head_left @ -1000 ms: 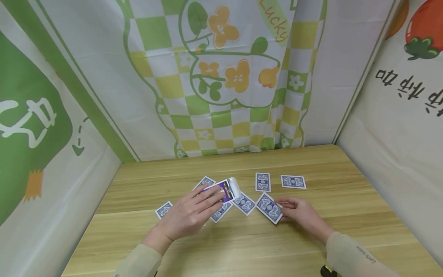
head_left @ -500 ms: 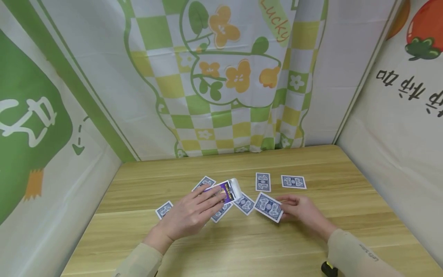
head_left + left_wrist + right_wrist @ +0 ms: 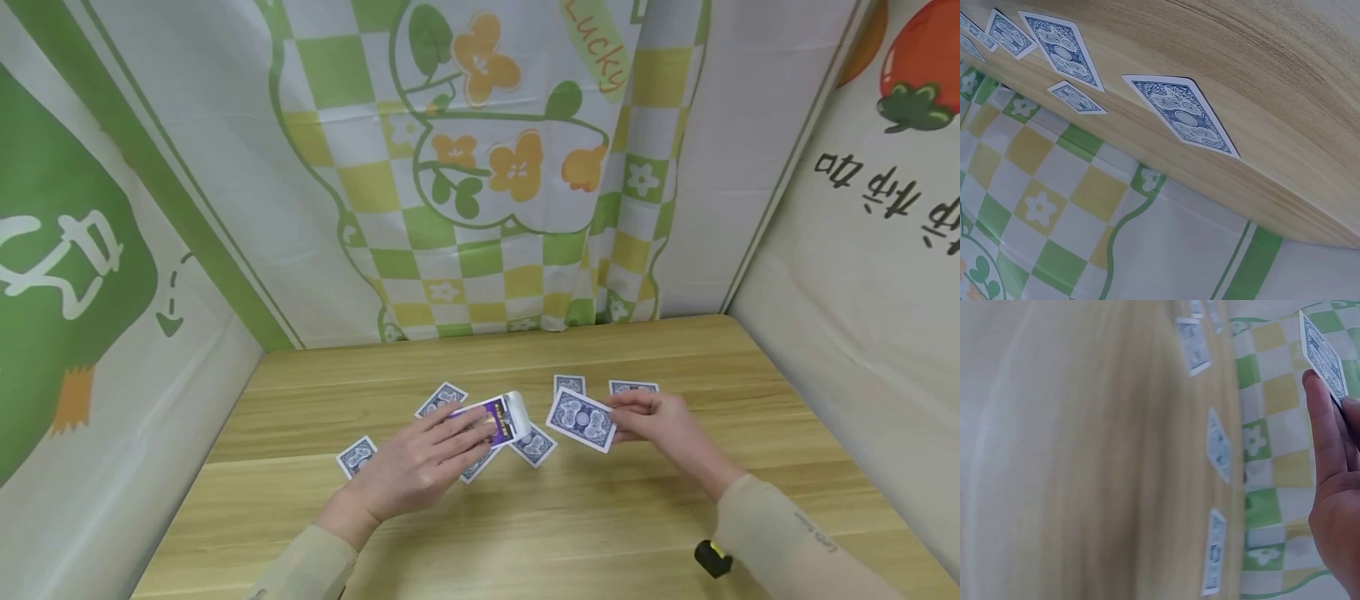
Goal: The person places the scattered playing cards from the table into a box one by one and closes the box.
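Note:
A blue-backed playing card (image 3: 582, 419) is pinched at its right edge by my right hand (image 3: 660, 425). It is raised over the table, and in the right wrist view the thumb and fingers grip this card (image 3: 1324, 356) at one end. My left hand (image 3: 420, 458) holds a purple card box (image 3: 498, 419), fingers laid across its top face and thumb hidden. The box's white end (image 3: 517, 415) points right, towards the raised card. Under and around the box lie face-down cards, among them one card (image 3: 534, 447) just below its white end.
More face-down cards lie about: a left card (image 3: 356, 457), a card (image 3: 441, 398) behind the box, and two at the back right, one partly covered card (image 3: 570, 383) and another card (image 3: 632, 387). A small black-and-yellow object (image 3: 712, 558) lies near the right sleeve.
My right hand has lifted the card off the tabletop, up and away from me, turning it a little flatter. The box in my left hand has shifted slightly to the right.

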Tool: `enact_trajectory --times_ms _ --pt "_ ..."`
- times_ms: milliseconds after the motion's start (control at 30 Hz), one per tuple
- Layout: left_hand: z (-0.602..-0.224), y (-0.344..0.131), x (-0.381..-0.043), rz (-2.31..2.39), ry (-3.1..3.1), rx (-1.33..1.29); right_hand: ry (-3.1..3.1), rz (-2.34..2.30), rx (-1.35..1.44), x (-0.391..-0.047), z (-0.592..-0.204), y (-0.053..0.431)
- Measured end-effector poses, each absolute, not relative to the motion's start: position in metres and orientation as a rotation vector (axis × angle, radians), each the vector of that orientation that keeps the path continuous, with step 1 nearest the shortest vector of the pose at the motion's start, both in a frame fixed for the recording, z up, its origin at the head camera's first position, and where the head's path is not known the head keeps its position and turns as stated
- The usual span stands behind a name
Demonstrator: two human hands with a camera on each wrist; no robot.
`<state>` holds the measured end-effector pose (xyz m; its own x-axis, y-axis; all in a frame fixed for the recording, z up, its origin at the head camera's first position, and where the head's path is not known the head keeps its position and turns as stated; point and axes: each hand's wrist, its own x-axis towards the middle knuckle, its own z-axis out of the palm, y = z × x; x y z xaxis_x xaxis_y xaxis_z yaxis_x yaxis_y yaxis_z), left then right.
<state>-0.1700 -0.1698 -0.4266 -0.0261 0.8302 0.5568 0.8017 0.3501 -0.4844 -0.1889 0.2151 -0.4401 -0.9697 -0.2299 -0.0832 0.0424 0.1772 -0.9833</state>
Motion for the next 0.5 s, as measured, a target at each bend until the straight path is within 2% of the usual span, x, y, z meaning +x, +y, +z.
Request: enact_trajectory --times_ms 500 --pt "-0.429 -0.159 -0.170 0.043 -1.807 -1.489 2.271 -1.887 -0.263 -0.185 -0.418 0.197"
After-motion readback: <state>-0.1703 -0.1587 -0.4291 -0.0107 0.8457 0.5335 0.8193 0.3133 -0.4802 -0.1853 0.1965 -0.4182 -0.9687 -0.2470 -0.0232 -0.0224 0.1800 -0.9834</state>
